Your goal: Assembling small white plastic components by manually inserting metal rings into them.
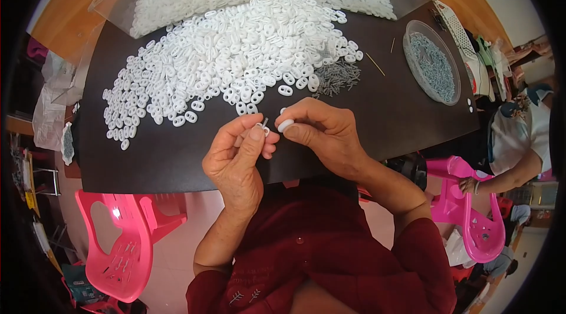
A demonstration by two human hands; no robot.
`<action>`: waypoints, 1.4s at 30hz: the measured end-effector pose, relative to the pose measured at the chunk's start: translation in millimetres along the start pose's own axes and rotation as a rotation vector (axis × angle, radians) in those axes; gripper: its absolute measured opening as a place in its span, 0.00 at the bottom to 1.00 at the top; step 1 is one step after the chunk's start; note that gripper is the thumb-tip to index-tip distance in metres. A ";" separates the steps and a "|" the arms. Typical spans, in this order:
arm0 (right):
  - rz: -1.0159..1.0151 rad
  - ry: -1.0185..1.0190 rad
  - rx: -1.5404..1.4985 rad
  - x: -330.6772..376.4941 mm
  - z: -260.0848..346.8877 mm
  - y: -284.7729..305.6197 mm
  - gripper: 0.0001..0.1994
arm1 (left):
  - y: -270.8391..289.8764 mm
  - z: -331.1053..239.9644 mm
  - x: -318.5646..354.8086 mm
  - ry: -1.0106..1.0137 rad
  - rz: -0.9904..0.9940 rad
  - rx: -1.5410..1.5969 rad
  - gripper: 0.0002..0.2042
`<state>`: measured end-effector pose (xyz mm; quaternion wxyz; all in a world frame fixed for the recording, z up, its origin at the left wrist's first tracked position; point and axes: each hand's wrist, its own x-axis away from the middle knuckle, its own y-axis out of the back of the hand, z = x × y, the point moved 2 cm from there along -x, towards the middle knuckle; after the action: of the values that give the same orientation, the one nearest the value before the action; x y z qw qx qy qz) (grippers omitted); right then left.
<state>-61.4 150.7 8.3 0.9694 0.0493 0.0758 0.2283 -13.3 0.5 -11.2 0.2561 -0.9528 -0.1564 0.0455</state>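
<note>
My left hand (236,158) pinches a small white plastic piece (266,131) between thumb and fingers, above the near part of the dark table (159,164). A thin grey screw (265,121) sticks up beside that piece. Close by on the right, my right hand (324,134) grips a white oval plastic piece (285,125) between thumb and forefinger. The two held pieces are apart. Beyond my hands spreads a large heap of white two-holed oval pieces (230,49). A small pile of grey screws (339,77) lies at the heap's right edge.
Two clear tubs (109,5) (407,0) of whitish pieces stand at the back. A round clear bowl (408,55) of grey screws is on the right, near two thin rods (375,64). Pink chairs (127,243) (471,208) flank me; another person's hand (469,185) touches the right one.
</note>
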 end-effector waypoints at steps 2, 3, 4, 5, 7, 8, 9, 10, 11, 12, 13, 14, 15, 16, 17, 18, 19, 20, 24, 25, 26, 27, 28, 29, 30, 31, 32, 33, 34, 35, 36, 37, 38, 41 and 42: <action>-0.011 -0.058 -0.101 -2.3 3.2 1.4 0.07 | -1.2 -1.0 1.5 0.003 0.014 -0.024 0.09; -0.012 -0.056 -0.102 -3.4 5.2 2.0 0.07 | -1.5 -1.5 2.6 0.007 0.022 -0.048 0.09; -0.002 -0.079 -0.118 -4.5 6.6 2.4 0.07 | -2.8 -2.0 3.8 0.006 0.023 -0.049 0.09; 0.008 -0.101 -0.135 -5.5 6.9 2.6 0.07 | -4.2 -2.3 5.3 0.007 -0.002 -0.074 0.09; 0.009 -0.099 -0.151 -7.3 4.1 4.0 0.07 | -4.5 -2.8 6.9 0.006 -0.023 -0.097 0.09; 0.013 -0.100 -0.167 -8.3 3.3 4.6 0.06 | -3.1 -2.4 8.0 0.001 0.010 -0.113 0.09; 0.013 -0.097 -0.166 -9.5 4.5 5.9 0.06 | -2.6 -2.3 8.8 -0.004 0.041 -0.129 0.10; 0.032 -0.135 -0.151 -10.6 5.4 7.2 0.07 | -2.9 -3.0 9.2 -0.006 0.042 -0.128 0.10; 0.050 -0.173 -0.135 -11.4 5.8 7.9 0.07 | -3.3 -3.8 9.6 -0.013 0.039 -0.145 0.10; 0.049 -0.172 -0.134 -11.7 6.1 7.9 0.07 | -3.7 -4.3 10.0 -0.019 0.037 -0.162 0.10; 0.049 -0.165 -0.165 -12.1 6.4 7.3 0.07 | -4.0 -4.8 10.3 -0.019 0.039 -0.161 0.10; 0.050 -0.158 -0.195 -12.4 6.9 7.2 0.07 | -4.2 -5.1 10.4 -0.017 0.045 -0.160 0.10; 0.052 -0.158 -0.196 -13.3 6.6 7.5 0.07 | -3.7 -5.3 10.6 -0.017 0.047 -0.159 0.10; 0.057 -0.167 -0.207 -14.1 6.2 8.0 0.07 | -3.0 -5.1 11.1 -0.018 0.046 -0.159 0.10; 0.062 -0.176 -0.219 -14.6 5.8 8.0 0.08 | -2.3 -4.6 11.7 -0.017 0.049 -0.162 0.10; 0.063 -0.175 -0.219 -14.8 5.5 7.7 0.08 | -2.2 -4.4 11.9 -0.016 0.053 -0.163 0.10; 0.050 -0.151 -0.174 -15.1 5.0 7.7 0.08 | -2.5 -4.7 12.0 -0.017 0.051 -0.162 0.10; 0.038 -0.127 -0.130 -15.4 4.1 7.6 0.08 | -2.9 -5.1 12.1 -0.012 0.049 -0.167 0.10; 0.024 -0.039 -0.129 -15.8 0.8 5.5 0.09 | -2.0 -5.3 10.5 -0.014 0.060 -0.154 0.10; 0.039 -0.083 -0.144 -15.9 1.5 5.8 0.09 | -3.4 -5.2 9.9 -0.014 0.061 -0.152 0.10; 0.054 -0.128 -0.158 -15.8 1.8 6.0 0.08 | -5.2 -5.1 9.5 -0.020 0.030 -0.155 0.10; 0.055 -0.127 -0.159 -16.2 1.1 5.9 0.08 | -5.5 -5.1 9.1 -0.028 -0.004 -0.159 0.09; 0.053 -0.139 -0.139 -16.5 -0.2 5.9 0.07 | -5.2 -5.4 9.1 -0.029 -0.005 -0.160 0.09; 0.051 -0.151 -0.120 -16.8 -1.1 5.9 0.07 | -4.7 -5.8 9.3 -0.033 -0.009 -0.177 0.10; 0.052 -0.150 -0.120 -16.9 -0.3 5.3 0.07 | -4.0 -6.0 9.3 -0.036 -0.013 -0.193 0.10; 0.043 -0.137 -0.060 -16.7 1.8 4.7 0.06 | -2.3 -6.5 9.3 -0.037 -0.014 -0.193 0.10; 0.035 -0.124 0.000 -17.1 3.8 4.5 0.05 | -0.4 -7.2 9.1 -0.036 0.017 -0.192 0.11; 0.032 -0.124 0.001 -17.0 6.1 5.6 0.05 | 0.1 -7.9 9.1 -0.034 0.051 -0.190 0.12; 0.078 -0.066 0.091 -16.9 9.5 6.4 0.05 | -0.2 -8.4 7.9 -0.033 0.054 -0.189 0.12; 0.123 -0.008 0.180 -16.7 11.8 6.6 0.05 | -1.1 -8.4 6.1 -0.008 0.068 -0.171 0.11; 0.124 -0.007 0.179 -17.0 10.8 5.5 0.05 | -1.2 -7.9 4.5 0.015 0.080 -0.156 0.11; 0.099 -0.082 0.067 -16.9 7.8 3.7 0.06 | -2.0 -7.5 4.5 0.014 0.080 -0.157 0.11; 0.074 -0.157 -0.045 -17.3 4.5 2.5 0.07 | -2.9 -6.4 5.2 0.027 0.052 -0.150 0.11; 0.013 -0.089 -0.051 -18.7 1.3 4.3 0.08 | -2.4 -5.0 4.4 0.075 0.044 -0.122 0.10; 0.011 -0.090 -0.051 -18.7 1.0 2.6 0.08 | -1.8 -4.0 4.4 0.109 0.060 -0.102 0.09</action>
<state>-78.9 144.5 11.9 0.9715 0.0353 0.0259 0.2331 -9.0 1.5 -6.8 0.2138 -0.9699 -0.1159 -0.0069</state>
